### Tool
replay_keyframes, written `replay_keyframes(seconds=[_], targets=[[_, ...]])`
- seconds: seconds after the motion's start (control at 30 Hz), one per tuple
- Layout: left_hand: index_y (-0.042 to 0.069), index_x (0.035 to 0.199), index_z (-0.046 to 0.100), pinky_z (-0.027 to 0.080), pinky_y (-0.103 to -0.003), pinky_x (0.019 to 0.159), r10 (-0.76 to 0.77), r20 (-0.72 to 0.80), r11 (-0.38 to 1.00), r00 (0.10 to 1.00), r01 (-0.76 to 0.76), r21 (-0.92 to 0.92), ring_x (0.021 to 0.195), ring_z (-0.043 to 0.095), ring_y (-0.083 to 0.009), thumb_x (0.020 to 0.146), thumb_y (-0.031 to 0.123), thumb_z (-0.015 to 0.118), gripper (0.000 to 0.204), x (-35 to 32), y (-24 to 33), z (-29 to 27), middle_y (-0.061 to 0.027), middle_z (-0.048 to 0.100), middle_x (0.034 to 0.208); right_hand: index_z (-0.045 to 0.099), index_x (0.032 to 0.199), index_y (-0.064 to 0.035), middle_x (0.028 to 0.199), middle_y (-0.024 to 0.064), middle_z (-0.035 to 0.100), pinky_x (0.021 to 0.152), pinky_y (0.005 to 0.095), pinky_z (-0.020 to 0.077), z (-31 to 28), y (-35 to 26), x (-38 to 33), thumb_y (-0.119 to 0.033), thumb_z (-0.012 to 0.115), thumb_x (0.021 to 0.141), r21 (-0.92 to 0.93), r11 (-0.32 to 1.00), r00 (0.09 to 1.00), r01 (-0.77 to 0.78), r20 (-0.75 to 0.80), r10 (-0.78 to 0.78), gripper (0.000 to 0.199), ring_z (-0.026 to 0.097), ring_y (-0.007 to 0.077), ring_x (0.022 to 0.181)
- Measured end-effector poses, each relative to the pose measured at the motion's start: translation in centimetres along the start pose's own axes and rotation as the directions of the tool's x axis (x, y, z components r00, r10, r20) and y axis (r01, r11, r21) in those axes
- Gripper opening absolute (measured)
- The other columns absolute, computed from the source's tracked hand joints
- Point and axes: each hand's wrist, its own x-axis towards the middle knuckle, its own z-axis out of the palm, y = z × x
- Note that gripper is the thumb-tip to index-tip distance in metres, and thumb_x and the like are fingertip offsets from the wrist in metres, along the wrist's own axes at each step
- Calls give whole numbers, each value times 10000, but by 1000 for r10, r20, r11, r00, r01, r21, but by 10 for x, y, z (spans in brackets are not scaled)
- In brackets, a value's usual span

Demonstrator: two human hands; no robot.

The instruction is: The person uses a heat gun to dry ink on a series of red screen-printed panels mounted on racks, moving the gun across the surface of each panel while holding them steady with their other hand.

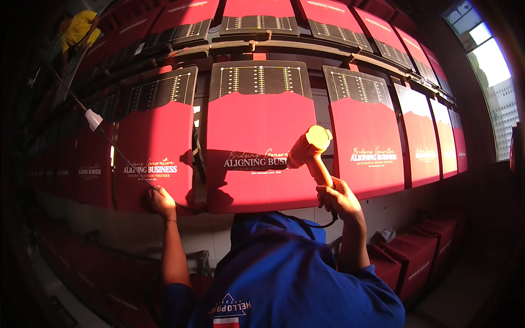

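In the head view, the right hand (342, 198) is clamped on the hot-air blower (318, 139) over the right side of the middle red panel (261, 126); the left hand (163, 202) seems pinched round the cord (124, 156). Best sweep evenly; keep cord slack.

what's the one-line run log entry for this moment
left hand: holding dark cord | right hand: gripping yellow blower | blower: over central red-and-black panel
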Motion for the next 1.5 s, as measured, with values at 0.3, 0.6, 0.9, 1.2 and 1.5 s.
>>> replay_keyframes(seconds=[0.3, 0.6, 0.9, 1.2, 1.5], targets=[[-65, 940, 635, 434, -530, 885, 67, -58, 996, 996, -64, 59, 1014, 564, -456, 981, 296, 445, 410, -1, -21, 15, -267, 628, 1019, 567, 1012, -21, 705, 40, 605, 465, 235, 424, 12, 2, 5, -256, 684, 894, -27, 999, 999, 30, 16, -29, 288, 564, 102, 540], [-46, 956, 651, 432, -526, 902, 34, 22, 998, 999, -35, 51, 1010, 566, -447, 982, 288, 454, 389, -1, -7, 4, -262, 638, 1005, 560, 1017, -30, 699, 22, 593, 485, 233, 428, 18, -5, 8, -235, 665, 904, -29, 999, 997, 27, 70, -25, 257, 566, 88, 564], [-40, 895, 625, 443, -518, 820, 103, -96, 994, 990, -100, 36, 933, 573, -436, 978, 294, 467, 378, -2, -6, 5, -240, 622, 949, 570, 988, -20, 679, 23, 589, 478, 235, 429, 25, -9, 13, -256, 672, 891, -68, 998, 998, 11, 60, -7, 275, 550, 93, 537], [-33, 861, 613, 437, -516, 792, 73, -83, 997, 994, -73, -3, 896, 565, -423, 967, 257, 465, 342, -1, 1, 0, -225, 596, 912, 567, 992, -11, 682, 32, 596, 475, 237, 439, 34, -11, 14, -240, 671, 892, -78, 996, 997, 40, 73, -34, 270, 579, 113, 542], [-33, 876, 614, 435, -517, 803, 65, -60, 998, 996, -64, 26, 915, 564, -424, 966, 259, 471, 338, 0, -3, 1, -228, 603, 928, 574, 979, -12, 703, 21, 595, 508, 244, 448, 41, -15, 17, -269, 694, 882, -103, 995, 993, 13, 118, 0, 299, 584, 105, 580]])
